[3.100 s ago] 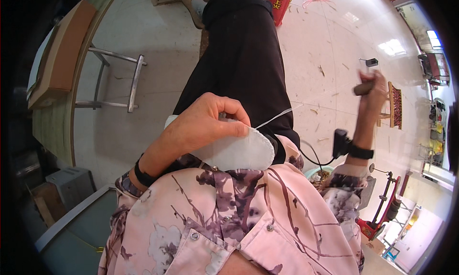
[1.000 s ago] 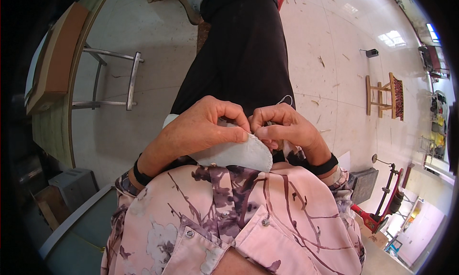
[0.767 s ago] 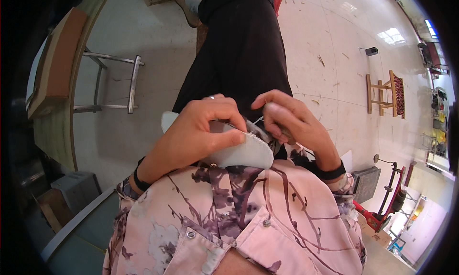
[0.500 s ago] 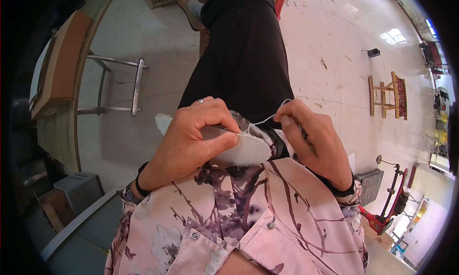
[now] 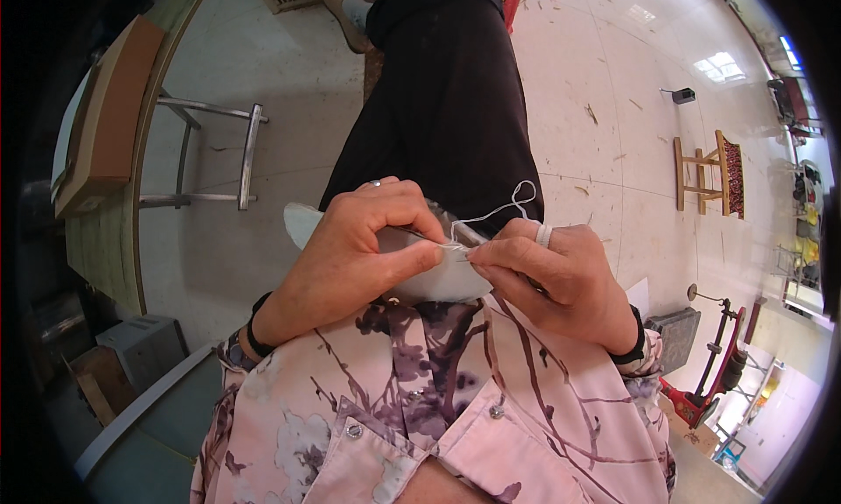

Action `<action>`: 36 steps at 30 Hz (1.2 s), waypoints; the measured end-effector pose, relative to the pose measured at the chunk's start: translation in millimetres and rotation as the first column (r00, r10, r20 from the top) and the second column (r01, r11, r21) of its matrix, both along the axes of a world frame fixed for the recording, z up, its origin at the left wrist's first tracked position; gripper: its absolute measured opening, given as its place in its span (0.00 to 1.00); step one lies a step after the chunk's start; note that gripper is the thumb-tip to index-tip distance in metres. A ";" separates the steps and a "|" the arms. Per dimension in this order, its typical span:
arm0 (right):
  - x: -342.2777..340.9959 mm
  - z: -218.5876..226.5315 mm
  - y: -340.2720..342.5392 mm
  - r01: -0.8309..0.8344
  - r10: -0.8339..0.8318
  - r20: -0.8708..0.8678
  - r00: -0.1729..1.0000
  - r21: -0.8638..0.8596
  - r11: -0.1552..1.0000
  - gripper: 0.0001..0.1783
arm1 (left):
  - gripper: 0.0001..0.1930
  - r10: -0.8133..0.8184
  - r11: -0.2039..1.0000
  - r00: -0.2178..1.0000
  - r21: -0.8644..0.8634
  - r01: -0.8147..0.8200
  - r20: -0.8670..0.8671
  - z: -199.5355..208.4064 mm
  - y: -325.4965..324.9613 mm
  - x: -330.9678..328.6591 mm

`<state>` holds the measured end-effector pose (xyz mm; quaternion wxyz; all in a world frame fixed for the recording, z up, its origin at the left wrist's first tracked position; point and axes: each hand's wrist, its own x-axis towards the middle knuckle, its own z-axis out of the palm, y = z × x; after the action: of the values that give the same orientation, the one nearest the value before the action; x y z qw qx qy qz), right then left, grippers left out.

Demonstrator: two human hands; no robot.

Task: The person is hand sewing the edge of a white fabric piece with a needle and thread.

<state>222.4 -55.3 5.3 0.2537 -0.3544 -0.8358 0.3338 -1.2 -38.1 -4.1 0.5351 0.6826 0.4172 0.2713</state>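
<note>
A white, sole-shaped piece (image 5: 438, 281) with stitches along its edge lies at my lap, one end sticking out left of my wrist. My left hand (image 5: 359, 241), a ring on one finger, pinches its stitched edge between thumb and forefinger. Close beside that, my right hand (image 5: 561, 276) has thumb and fingers pressed together at the same edge, a white band around one finger. What its fingertips grip is too small to make out. White thread (image 5: 491, 212) runs up from the edge and loops above the right hand.
A wooden-topped table (image 5: 105, 250) with a cardboard box (image 5: 118, 119) stands at left, near a metal-legged stool (image 5: 250, 158). On the right are a small wooden stool (image 5: 714, 176) and a red hand-cranked machine (image 5: 701, 399). My crossed legs in black trousers (image 5: 438, 92) stretch ahead.
My right hand has come in from the right to the stitched edge, beside my left thumb. The thread, earlier pulled fairly straight, now hangs in a loose loop. My left hand keeps its pinch.
</note>
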 end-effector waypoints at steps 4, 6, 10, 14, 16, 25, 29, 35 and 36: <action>-3.3 -3.8 -2.2 0.022 -0.033 0.055 0.998 0.185 0.982 0.09 | 0.04 -0.012 1.000 1.000 0.003 0.012 0.003 0.1 1.2 0.2; -4.4 -4.0 -3.5 0.019 -0.045 0.111 0.993 0.227 0.974 0.08 | 0.04 -0.016 1.000 1.000 0.000 0.016 -0.001 -0.2 1.1 0.2; -7.2 -7.4 -7.1 0.020 -0.070 0.173 0.982 0.273 0.962 0.09 | 0.04 -0.004 1.000 1.000 -0.021 0.005 0.026 -3.3 1.2 -0.5; -8.9 -11.2 -9.5 0.033 -0.083 0.190 0.978 0.254 0.967 0.09 | 0.04 -0.013 0.999 1.000 -0.044 0.015 0.026 -4.1 1.8 -1.6; -9.7 -13.6 -9.9 0.035 -0.093 0.196 0.976 0.281 0.959 0.10 | 0.03 -0.018 0.999 1.000 -0.046 0.019 0.022 -5.0 2.2 -1.8; -9.8 -21.5 -6.4 0.064 -0.148 0.224 0.963 0.343 0.937 0.09 | 0.03 -0.032 0.995 0.999 -0.098 0.036 0.040 -5.8 4.0 -1.5; -8.8 -18.6 0.3 0.014 -0.097 0.230 0.968 0.340 0.940 0.08 | 0.03 -0.057 0.992 0.996 -0.110 0.063 0.064 -6.6 5.7 -1.4; -8.0 -22.2 7.7 0.033 -0.043 0.073 0.996 0.127 0.991 0.08 | 0.04 -0.060 0.985 0.996 -0.158 0.071 0.072 -5.4 5.2 -1.4; -8.2 -23.6 8.9 0.036 -0.046 0.072 0.996 0.128 0.991 0.08 | 0.04 -0.060 0.986 0.996 -0.150 0.069 0.062 -5.7 5.7 -0.6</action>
<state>214.2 -46.3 -18.4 0.2510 -0.3670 -0.8567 0.2613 -1.8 -32.4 -9.8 0.6058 0.6450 0.3987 0.2410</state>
